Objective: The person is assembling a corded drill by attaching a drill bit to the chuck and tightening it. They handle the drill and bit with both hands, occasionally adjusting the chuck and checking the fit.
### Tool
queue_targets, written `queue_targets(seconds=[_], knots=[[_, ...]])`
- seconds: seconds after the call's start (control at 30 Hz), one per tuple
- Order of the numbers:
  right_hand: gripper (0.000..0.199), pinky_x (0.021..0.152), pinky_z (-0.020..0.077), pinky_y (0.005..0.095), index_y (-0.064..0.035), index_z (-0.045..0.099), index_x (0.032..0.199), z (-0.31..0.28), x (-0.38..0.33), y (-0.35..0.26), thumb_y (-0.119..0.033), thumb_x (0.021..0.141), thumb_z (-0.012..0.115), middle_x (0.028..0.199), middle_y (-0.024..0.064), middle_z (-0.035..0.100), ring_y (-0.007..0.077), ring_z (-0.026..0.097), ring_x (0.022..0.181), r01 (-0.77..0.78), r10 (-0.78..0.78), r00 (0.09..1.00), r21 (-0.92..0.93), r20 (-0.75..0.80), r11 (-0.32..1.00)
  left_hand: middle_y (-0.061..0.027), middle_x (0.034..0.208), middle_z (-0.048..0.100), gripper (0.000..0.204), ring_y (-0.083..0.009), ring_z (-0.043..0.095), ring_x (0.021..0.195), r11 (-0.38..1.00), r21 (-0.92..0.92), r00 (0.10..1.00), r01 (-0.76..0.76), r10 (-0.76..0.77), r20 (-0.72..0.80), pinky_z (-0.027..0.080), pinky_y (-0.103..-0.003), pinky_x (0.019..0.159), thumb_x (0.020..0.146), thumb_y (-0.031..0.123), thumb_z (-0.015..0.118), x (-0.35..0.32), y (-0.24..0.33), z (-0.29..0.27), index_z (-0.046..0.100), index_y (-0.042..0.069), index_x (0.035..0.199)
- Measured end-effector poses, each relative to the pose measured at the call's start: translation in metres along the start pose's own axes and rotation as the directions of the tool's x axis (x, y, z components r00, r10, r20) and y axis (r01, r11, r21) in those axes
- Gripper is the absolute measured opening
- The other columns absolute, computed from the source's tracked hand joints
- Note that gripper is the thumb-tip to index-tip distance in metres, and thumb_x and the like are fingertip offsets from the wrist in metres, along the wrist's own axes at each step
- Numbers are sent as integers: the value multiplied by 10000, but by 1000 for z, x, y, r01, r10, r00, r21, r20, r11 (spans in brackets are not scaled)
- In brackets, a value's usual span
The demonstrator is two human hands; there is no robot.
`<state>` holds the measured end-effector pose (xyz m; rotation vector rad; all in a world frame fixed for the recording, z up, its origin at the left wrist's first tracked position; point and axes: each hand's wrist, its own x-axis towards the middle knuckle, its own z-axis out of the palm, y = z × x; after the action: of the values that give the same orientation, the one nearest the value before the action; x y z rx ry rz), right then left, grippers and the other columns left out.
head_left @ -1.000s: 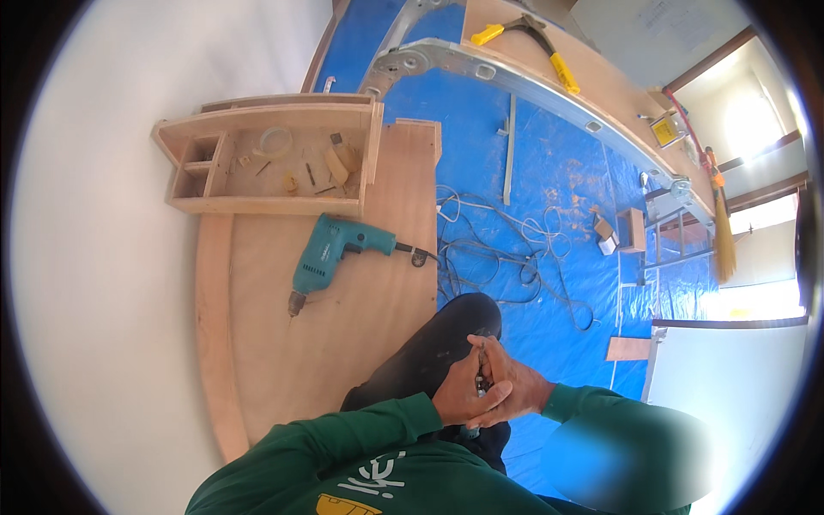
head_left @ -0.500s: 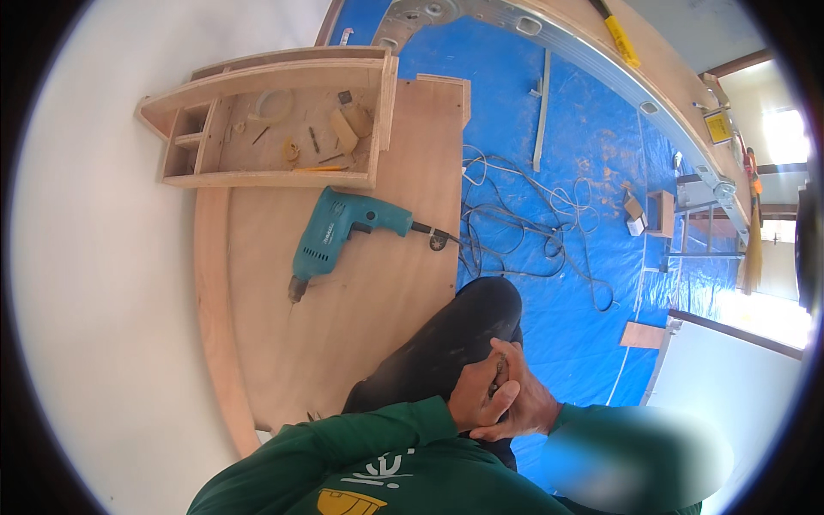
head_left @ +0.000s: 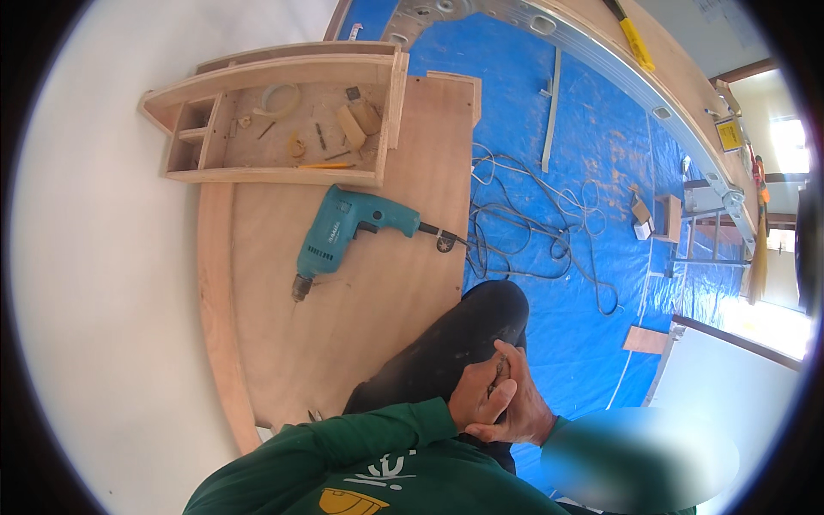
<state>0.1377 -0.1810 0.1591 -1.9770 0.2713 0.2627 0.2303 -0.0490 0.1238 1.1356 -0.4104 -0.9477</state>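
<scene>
Over my dark-trousered knee, my left hand (head_left: pixel 471 393) and my right hand (head_left: pixel 525 408) are closed against each other. A small dark thing shows in the gap between them, mostly covered by fingers; its kind cannot be made out. A teal corded power drill (head_left: pixel 341 229) lies on the wooden board (head_left: pixel 378 300) beyond my hands, its chuck pointing toward me and to the left. Both hands are apart from it.
An open wooden tray (head_left: pixel 283 178) with tape, bits and a pencil stands at the board's far end. Tangled cables (head_left: pixel 541 227) lie on the blue sheet (head_left: pixel 592 112). A metal beam (head_left: pixel 592 64) crosses the far right. A white wall (head_left: pixel 94 283) rises on the left.
The view has shifted slightly, so the drill and tray sit a little further right in the picture. My hands stay closed together over my lap.
</scene>
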Motion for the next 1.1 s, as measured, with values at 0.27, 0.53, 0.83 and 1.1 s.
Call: queue_targets(seconds=[0.27,0.53,0.83,1.1], knots=[[1305,1084,475,523,74,244,1627,34,-3,-17,-487,716,991,1383,283,434,429,514,1249,-94,88,978,-23,-188,995,-114,941,615,468,-177,580,821,995,-87,998,42,-45,-36,480,-362,718,1058,416,556,-15,-51,-8,638,-41,1119],[936,1011,496,521,-1,441,1611,23,-25,-41,-477,920,854,1338,229,517,401,556,1187,-155,27,937,-344,-348,926,-57,952,582,555,-165,553,888,997,-6,990,73,-72,122,482,-339,794,1137,542,410,4,-12,-17,593,24,1056],[284,789,540,393,-48,750,1288,46,-62,-60,-81,1006,762,1003,130,650,315,667,917,-230,66,786,-192,-615,954,-116,1109,650,665,-208,658,1083,821,-491,943,291,-159,293,537,-384,985,1123,722,386,-6,-43,-15,570,83,1137],[173,751,544,352,9,722,1195,84,-102,-52,0,1023,705,1010,142,673,260,680,849,-154,106,580,19,-808,988,-81,1032,641,567,-171,636,958,1000,-7,993,20,-19,113,529,-368,949,1155,658,400,-25,-26,11,513,104,1177]])
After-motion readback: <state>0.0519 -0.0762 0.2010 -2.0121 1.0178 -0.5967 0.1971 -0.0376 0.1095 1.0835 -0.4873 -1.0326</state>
